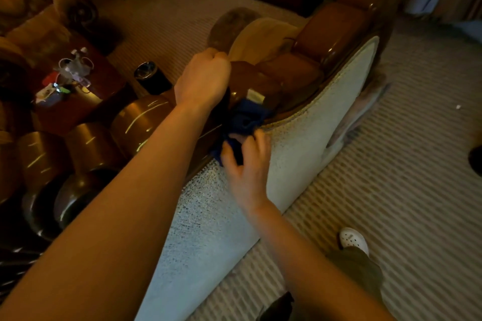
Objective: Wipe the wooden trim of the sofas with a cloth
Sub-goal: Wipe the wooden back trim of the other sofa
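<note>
Soft, light blue cloth (pixel 246 120), bunched against glossy wooden trim (pixel 300 109); right hand (pixel 245 164) fingers pinching its lower folds. Left hand (pixel 202 78) fingers clenched, contents hidden. Probably best gripped bunched.

Right hand (pixel 246 164) pinching blue cloth (pixel 245 118) against sofa's wooden trim (pixel 339 64); left hand (pixel 202 78) fisted on the trim top. Pale sofa back (pixel 300 133) faces us.

Hands: we count two, left hand (pixel 202 78) and right hand (pixel 246 161).
Cloths: we see one blue cloth (pixel 245 118).
Sofas: one sofa (pixel 300 122) that we can make out fully.
Bins: one black bin (pixel 152 77).
Shoes: one white clog (pixel 352 238).
Tables: one wooden coffee table (pixel 104 78).
</note>
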